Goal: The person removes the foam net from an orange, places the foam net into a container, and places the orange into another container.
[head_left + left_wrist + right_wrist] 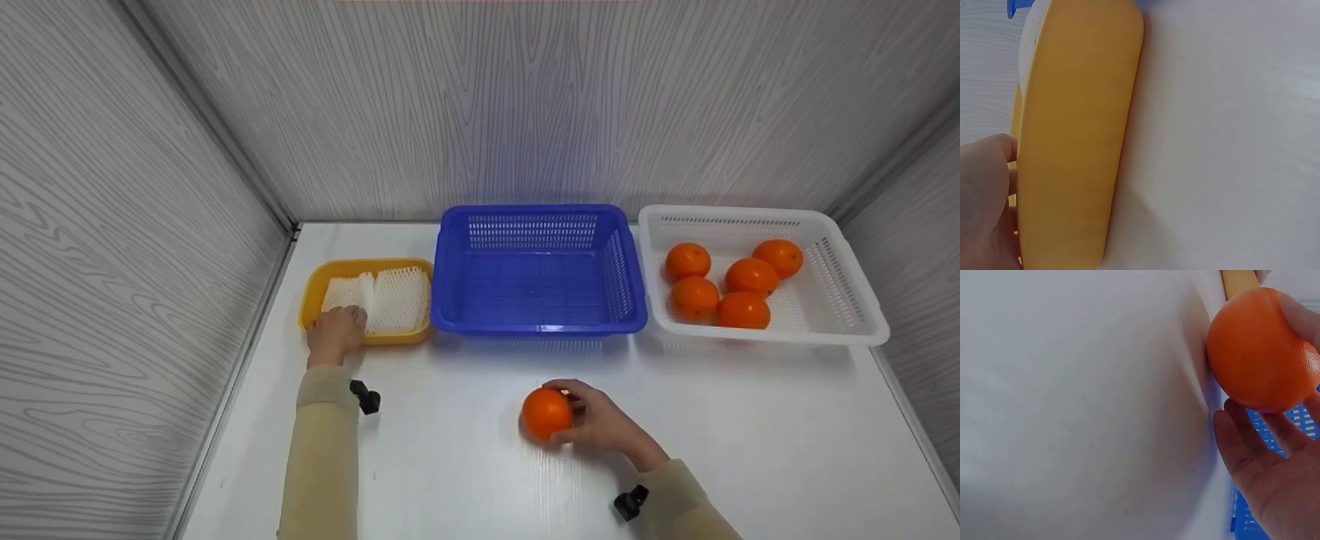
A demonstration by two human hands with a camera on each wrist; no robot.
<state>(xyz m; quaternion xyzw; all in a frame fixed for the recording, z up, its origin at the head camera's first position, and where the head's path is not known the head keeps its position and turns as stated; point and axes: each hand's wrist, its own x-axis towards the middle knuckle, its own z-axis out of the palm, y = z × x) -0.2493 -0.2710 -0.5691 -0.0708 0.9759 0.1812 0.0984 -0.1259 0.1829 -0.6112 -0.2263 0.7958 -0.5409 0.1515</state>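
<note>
One orange [547, 414] rests on the white table in front of the blue basket. My right hand [600, 424] holds it from the right, thumb on one side and fingers curved round the other. The right wrist view shows the thumb on the orange [1258, 351] and some fingertips beside it. At the left, my left hand [335, 331] reaches over the front rim of a yellow basket [412, 339], at the white foam nets [399, 300] inside. In the left wrist view its fingers pass behind the yellow wall [1078, 135], so their tips are hidden.
A blue basket [538, 328] with nothing in it stands in the middle, beside the yellow one. To its right, a white basket [825, 334] holds several oranges [751, 277]. Wood-patterned panels [525, 97] enclose the table at the back and sides.
</note>
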